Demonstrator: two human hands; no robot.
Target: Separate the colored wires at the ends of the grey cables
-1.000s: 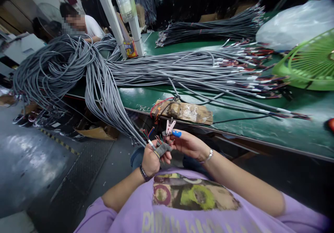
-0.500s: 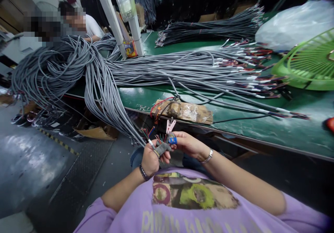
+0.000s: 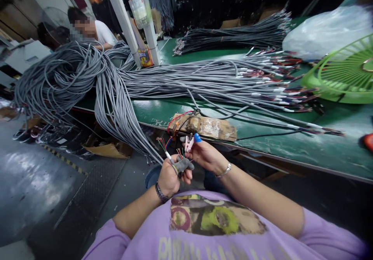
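My left hand (image 3: 169, 178) is closed around the end of a grey cable (image 3: 150, 151), whose coloured wires (image 3: 162, 143) fan out above the fist. More thin wires (image 3: 180, 153) stick up by the finger in a grey cover. My right hand (image 3: 205, 157) is just right of these wires, its thumb raised in a blue fingertip cover (image 3: 197, 137). A small pink clip (image 3: 189, 143) stands between that thumb and a finger, and seems held there, pointing down toward the wires. The fingertips under the clip are partly hidden.
Many grey cables (image 3: 175, 77) lie along the green bench (image 3: 262, 143). A taped wooden board (image 3: 210, 127) lies at its front edge. A green fan (image 3: 344, 70) and a clear plastic bag (image 3: 326, 31) are at the right. A co-worker (image 3: 103, 33) sits behind the cable coil at the left.
My right thumb has risen and my right hand has shifted a little left, its fingers opening around the pink clip. My left hand keeps its hold on the cable.
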